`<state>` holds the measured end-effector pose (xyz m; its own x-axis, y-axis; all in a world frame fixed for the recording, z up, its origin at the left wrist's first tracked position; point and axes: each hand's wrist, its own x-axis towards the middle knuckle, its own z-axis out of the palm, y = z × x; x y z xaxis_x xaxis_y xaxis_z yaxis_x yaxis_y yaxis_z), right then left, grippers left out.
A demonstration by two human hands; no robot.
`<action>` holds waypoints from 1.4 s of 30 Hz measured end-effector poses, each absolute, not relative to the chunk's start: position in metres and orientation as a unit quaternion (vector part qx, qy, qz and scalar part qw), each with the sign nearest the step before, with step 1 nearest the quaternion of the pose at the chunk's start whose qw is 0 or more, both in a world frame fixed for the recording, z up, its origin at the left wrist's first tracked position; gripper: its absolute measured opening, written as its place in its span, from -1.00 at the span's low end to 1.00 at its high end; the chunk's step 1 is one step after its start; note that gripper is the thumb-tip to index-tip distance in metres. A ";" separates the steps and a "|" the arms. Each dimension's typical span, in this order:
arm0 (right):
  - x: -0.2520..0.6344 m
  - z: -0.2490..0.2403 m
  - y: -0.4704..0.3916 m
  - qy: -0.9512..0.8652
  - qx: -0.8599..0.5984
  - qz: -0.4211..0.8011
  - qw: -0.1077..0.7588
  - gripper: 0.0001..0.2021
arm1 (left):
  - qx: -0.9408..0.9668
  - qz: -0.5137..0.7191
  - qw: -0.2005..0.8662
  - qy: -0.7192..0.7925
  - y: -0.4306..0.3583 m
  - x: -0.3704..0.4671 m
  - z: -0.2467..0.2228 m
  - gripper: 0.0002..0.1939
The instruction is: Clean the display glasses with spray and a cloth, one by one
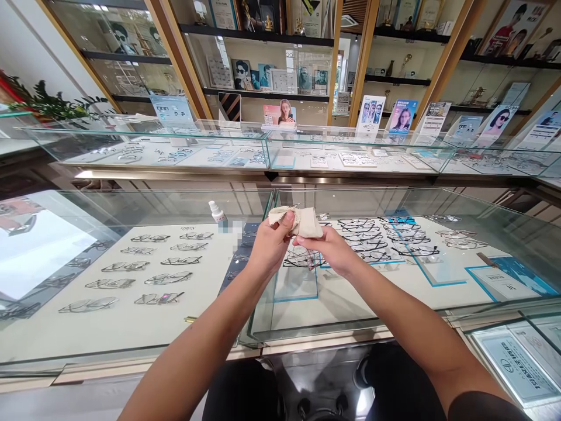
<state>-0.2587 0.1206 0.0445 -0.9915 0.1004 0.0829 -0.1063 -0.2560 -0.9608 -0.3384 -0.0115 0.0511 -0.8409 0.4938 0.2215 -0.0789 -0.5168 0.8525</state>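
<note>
A beige cleaning cloth [310, 222] is bunched between my hands above the glass display case. My left hand [274, 238] is closed on its left end, thumb on top. The fingers of my right hand [328, 248] are closed at the cloth's lower right edge. A thin dark line shows at the cloth's top, perhaps part of a glasses frame; the folds hide the rest. Beneath my hands, several eyeglasses [363, 240] lie in rows inside the case. Left of my hands stands a small white spray bottle [216, 211].
More eyeglasses [169, 278] lie in the left glass case. A second glass counter [197, 149] runs across behind, carrying upright advertising cards [372, 114]. Wooden shelves [263, 41] line the back wall. Framed cards [515, 365] lie at lower right.
</note>
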 end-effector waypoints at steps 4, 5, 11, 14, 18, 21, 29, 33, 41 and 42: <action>-0.259 0.044 0.120 -0.615 0.004 0.785 0.074 -0.61 | 0.206 0.851 0.182 0.448 -0.010 -0.343 0.048 -0.52; -0.259 0.044 0.123 -0.614 0.006 0.785 0.080 -0.61 | 0.208 0.853 0.193 0.438 -0.010 -0.344 0.048 -0.51; -0.260 0.050 0.143 -0.609 0.016 0.781 0.137 -0.69 | 0.192 0.857 0.232 0.419 -0.014 -0.353 0.048 -0.53; -0.260 0.054 0.151 -0.607 0.018 0.774 0.181 -0.74 | 0.191 0.851 0.202 0.446 -0.015 -0.358 0.045 -0.53; -0.263 0.057 0.157 -0.573 -0.010 0.786 0.230 -0.74 | 0.213 0.821 0.212 0.485 -0.015 -0.357 0.042 -0.43; -0.264 0.057 0.157 -0.564 -0.015 0.792 0.234 -0.72 | 0.232 0.800 0.244 0.498 -0.014 -0.350 0.043 -0.42; -0.265 0.052 0.146 -0.533 -0.021 0.831 0.159 -0.67 | 0.279 0.750 0.278 0.532 -0.011 -0.335 0.039 -0.43; -0.264 0.051 0.141 -0.527 -0.024 0.836 0.148 -0.66 | 0.292 0.740 0.254 0.550 -0.010 -0.332 0.037 -0.46; -0.262 0.053 0.136 -0.521 -0.011 0.845 0.118 -0.66 | 0.285 0.748 0.243 0.549 -0.009 -0.328 0.041 -0.58; -0.262 0.053 0.136 -0.521 -0.009 0.846 0.116 -0.66 | 0.285 0.747 0.243 0.549 -0.009 -0.327 0.041 -0.57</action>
